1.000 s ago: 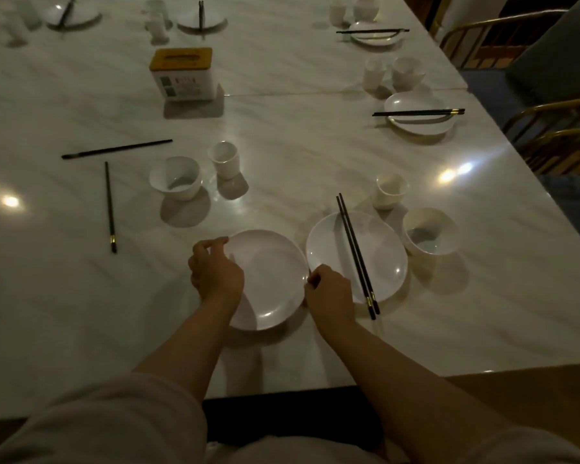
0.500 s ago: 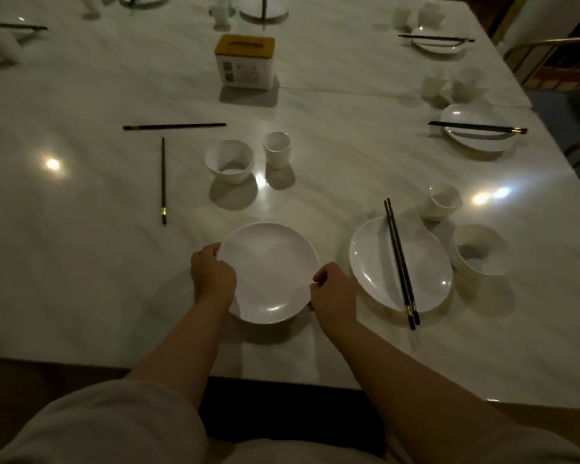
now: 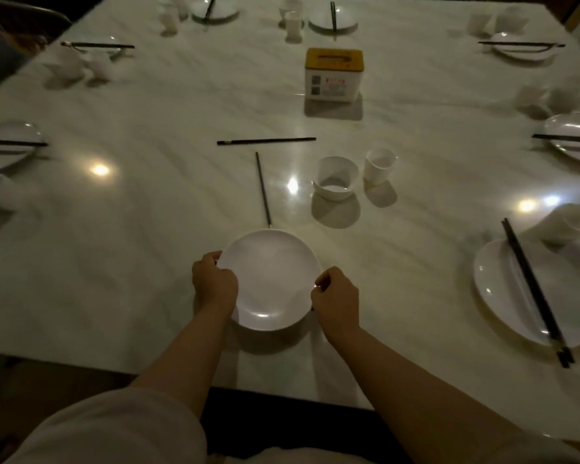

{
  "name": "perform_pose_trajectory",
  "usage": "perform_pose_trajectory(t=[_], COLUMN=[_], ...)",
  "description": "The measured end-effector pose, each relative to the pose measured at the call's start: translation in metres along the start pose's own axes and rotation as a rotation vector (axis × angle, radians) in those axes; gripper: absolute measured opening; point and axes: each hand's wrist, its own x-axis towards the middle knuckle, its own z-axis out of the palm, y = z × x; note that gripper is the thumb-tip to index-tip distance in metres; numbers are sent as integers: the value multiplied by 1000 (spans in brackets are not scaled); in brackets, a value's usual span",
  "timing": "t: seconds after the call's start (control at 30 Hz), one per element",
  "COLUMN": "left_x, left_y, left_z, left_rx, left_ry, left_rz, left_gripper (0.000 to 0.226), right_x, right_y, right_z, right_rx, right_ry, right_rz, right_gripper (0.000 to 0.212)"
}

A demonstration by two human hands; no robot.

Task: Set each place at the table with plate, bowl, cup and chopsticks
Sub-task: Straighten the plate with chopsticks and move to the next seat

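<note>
Both hands, left (image 3: pixel 215 286) and right (image 3: pixel 337 298), pinch opposite rims of the plate (image 3: pixel 270 279) near the table's (image 3: pixel 148 229) near edge, likely squaring it for bowl (image 3: pixel 336 178), cup (image 3: pixel 379 165) and chopsticks (image 3: pixel 263 189)

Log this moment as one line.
hands: left and right grip plate rim | bowl, cup: unplaced | chopsticks: apart

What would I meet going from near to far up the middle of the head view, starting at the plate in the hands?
Plate, gripped at its rim by the left hand and right hand → upright-lying chopstick → crosswise chopstick → yellow-topped box → far plate with chopsticks.
</note>
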Motion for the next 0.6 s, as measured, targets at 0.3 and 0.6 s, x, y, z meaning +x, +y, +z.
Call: perform_pose_trajectory(t=[0.3, 0.6], left_x=[70, 85], left_y=[-15, 0], left_z=[-42, -37], left_rx=[25, 47], left_ry=[-96, -134], left_rz=[32, 195], left_gripper=[47, 49], right_x=[-1, 21], right_y=[-43, -59], right_z=[69, 81], right_rx=[44, -66], right_ry=[57, 66], right_rz=[40, 43], right_gripper=[14, 8])
